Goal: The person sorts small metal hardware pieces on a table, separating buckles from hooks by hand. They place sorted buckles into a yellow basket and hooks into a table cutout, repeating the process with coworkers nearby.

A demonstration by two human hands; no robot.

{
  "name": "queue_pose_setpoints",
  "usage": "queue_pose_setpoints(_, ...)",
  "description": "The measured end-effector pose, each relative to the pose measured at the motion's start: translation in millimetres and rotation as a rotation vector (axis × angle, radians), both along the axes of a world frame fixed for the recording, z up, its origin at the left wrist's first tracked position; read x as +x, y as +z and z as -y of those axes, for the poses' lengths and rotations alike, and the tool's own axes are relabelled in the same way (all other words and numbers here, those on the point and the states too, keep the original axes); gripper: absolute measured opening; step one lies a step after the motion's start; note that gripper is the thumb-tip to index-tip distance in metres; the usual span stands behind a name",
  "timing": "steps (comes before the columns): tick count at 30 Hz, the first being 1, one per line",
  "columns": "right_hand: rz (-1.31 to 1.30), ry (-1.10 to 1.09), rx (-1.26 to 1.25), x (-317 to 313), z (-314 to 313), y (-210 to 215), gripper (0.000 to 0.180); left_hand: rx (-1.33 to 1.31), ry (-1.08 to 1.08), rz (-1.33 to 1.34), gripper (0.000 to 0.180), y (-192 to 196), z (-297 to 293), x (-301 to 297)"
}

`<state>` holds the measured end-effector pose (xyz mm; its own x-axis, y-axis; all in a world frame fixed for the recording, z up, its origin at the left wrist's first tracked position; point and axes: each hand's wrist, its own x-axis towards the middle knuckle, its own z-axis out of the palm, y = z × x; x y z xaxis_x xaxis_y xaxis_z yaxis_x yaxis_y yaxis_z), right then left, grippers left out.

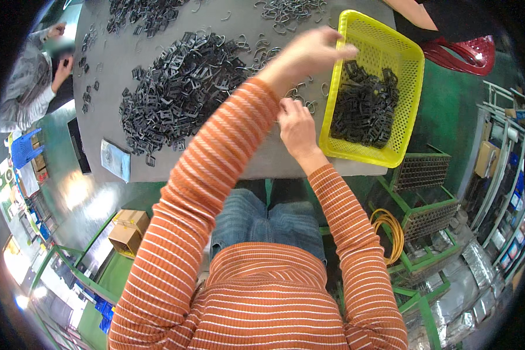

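Observation:
My left hand [316,53] reaches across to the left rim of a yellow plastic basket [411,87]. Its fingers are stretched out and apart, a little blurred, and I see nothing in them. Small black plastic clips [364,108] lie heaped inside the basket. Nearer to me, my right hand [298,129] is over the table beside the basket, its fingers curled together; whatever they may hold is hidden. Bent metal wire hooks [300,96] lie scattered just beyond that hand. To the left of my left forearm spreads a big pile of black clips [181,93], some with wire pieces among them.
The grey table [105,125] holds further heaps of black clips [140,14] and wire hooks [289,11] along its far side. A blue-and-white packet [115,160] lies at the near left edge. Another person's hand [63,71] shows at far left. Green-framed racks [423,172] stand at right.

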<state>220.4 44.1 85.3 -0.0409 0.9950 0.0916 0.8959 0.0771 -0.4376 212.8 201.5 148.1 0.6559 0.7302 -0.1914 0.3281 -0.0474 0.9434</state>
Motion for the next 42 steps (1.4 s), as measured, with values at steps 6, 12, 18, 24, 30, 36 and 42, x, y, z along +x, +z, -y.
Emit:
queue_pose_setpoints(6, -0.207, -0.132, -0.171, -25, -24, -18, 0.040, 0.255, 0.355, -0.253, 0.021, -52, 3, -156)
queue_pose_setpoints(12, -0.035, -0.014, -0.222, -48, -55, -32, 0.043, 0.441, 0.284, -0.479, 0.029, -88, 99, -181)
queue_pose_setpoints(18, -0.600, -0.420, -0.380, 19, -83, -43, 0.030, 0.580, 0.433, -0.460, 0.031, -93, 89, -179)
queue_pose_setpoints(24, -0.648, -0.476, -0.494, 45, -81, -34, 0.027, 0.802, 0.206, -0.679, 0.033, -99, 51, -168)
queue_pose_setpoints(30, -1.248, -0.691, -0.561, 39, -74, -14, 0.023, 0.555, 0.337, -0.421, 0.017, -99, 25, -180)
queue_pose_setpoints(36, -1.896, -0.747, -0.521, 39, -97, 9, 0.023, -0.907, 0.587, 0.496, 0.017, -75, 14, -184)
queue_pose_setpoints(42, -0.368, -0.827, -0.245, 61, -158, -42, 0.041, -0.003, 0.300, -0.476, 0.034, -83, 40, -138)
